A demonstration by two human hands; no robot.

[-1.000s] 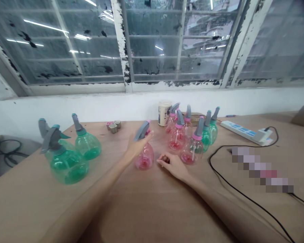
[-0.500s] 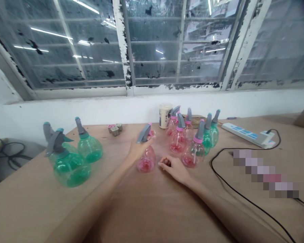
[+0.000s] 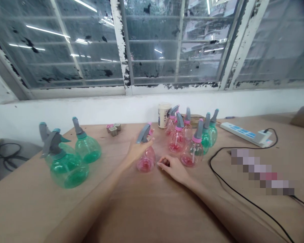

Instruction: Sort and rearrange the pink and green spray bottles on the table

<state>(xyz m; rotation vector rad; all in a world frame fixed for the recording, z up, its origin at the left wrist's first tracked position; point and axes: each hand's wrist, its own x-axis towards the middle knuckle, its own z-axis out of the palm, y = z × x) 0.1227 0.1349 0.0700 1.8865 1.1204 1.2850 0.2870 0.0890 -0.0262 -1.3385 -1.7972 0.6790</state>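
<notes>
A pink spray bottle [image 3: 146,161] with a grey trigger head stands upright on the table in front of me. Around its neck, just under the head, is my left hand [image 3: 136,148], its fingers reaching across to the right side. A little pink liquid lies in the bottom. Just right of that bottle, apart from it, my right hand [image 3: 174,168] rests on the table with the fingers curled in loosely; nothing shows in them. Close behind the right hand stands another pink spray bottle [image 3: 192,156], with more pink ones [image 3: 176,141] farther back.
Green spray bottles stand at the left [image 3: 69,170] and behind the pink group [image 3: 212,133]. Small blocks [image 3: 113,131] and a paper cup [image 3: 164,116] sit near the wall. On the right lie a power strip [image 3: 239,131], a black cable [image 3: 228,182] and a blurred-out object [image 3: 262,172].
The view has shifted slightly, so things sit a little farther left. My left hand stays at the pink spray bottle's neck, and my right hand still rests on the table.
</notes>
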